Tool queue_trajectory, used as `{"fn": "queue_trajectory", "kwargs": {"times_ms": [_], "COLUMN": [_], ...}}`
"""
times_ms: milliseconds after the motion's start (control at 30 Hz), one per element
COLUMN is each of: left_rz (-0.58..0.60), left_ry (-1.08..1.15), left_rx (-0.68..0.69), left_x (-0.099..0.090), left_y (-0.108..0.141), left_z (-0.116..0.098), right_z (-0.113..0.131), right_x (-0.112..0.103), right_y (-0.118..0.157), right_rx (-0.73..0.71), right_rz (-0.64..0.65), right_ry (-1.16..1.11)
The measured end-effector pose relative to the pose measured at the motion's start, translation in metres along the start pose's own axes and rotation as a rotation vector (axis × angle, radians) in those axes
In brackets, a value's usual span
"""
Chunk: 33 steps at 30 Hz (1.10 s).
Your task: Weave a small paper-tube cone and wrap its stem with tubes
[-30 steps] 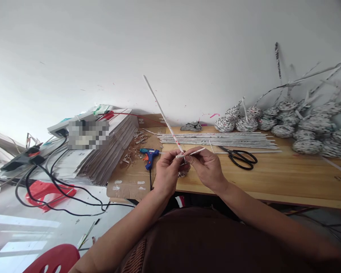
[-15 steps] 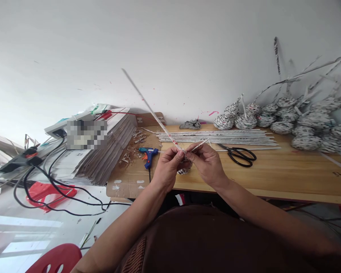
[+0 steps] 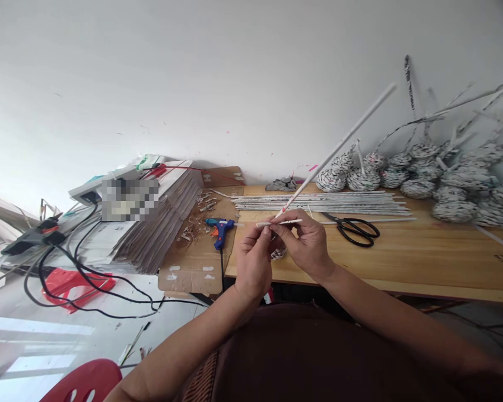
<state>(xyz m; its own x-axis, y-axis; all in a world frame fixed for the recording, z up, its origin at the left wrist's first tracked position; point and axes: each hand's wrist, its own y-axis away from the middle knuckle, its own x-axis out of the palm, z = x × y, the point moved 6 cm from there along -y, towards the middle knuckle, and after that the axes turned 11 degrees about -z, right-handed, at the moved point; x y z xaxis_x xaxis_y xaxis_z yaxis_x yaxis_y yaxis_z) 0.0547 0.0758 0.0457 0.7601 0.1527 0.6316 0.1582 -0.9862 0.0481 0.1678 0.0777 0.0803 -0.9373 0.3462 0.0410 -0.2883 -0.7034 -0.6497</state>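
Observation:
My left hand (image 3: 255, 257) and my right hand (image 3: 304, 243) meet above the table's front part, fingers pinched together. Between them is a small woven paper piece (image 3: 279, 253), mostly hidden by the fingers. A long white rolled-paper strip (image 3: 339, 148) rises from it up and to the right. Short paper ends stick out sideways at the fingertips. My left hand is closed on the woven piece from the left. My right thumb and fingers are closed on the paper strips at its top.
A blue glue gun (image 3: 222, 231) lies on cardboard at the left. Behind my hands is a row of paper rolls (image 3: 327, 202), with black scissors (image 3: 358, 230) to the right. Several woven paper gourds (image 3: 452, 209) stand at the right back. Stacked paper (image 3: 159, 223) and cables (image 3: 77, 268) are at the left.
The long paper strip has swung from pointing up-left to up-right. My left hand has turned more upright and shifted slightly right, while my right hand stays close to where it was.

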Motion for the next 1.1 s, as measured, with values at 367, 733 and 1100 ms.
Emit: {"fn": "queue_trajectory", "kwargs": {"times_ms": [367,733,1100], "left_rz": [-0.024,-0.062,0.048], "left_ry": [0.022,-0.011,-0.167], "left_rx": [-0.116,-0.002,0.048], "left_x": [0.0,-0.004,-0.002], "left_y": [-0.001,-0.01,-0.012], "left_z": [0.001,-0.01,-0.013], "right_z": [0.008,-0.001,-0.004], "right_x": [-0.004,0.006,0.004], "right_y": [-0.002,-0.007,-0.01], "right_rx": [-0.106,0.283,0.263], "right_rz": [-0.013,0.051,0.098], "right_ry": [0.122,-0.113,-0.189]}}
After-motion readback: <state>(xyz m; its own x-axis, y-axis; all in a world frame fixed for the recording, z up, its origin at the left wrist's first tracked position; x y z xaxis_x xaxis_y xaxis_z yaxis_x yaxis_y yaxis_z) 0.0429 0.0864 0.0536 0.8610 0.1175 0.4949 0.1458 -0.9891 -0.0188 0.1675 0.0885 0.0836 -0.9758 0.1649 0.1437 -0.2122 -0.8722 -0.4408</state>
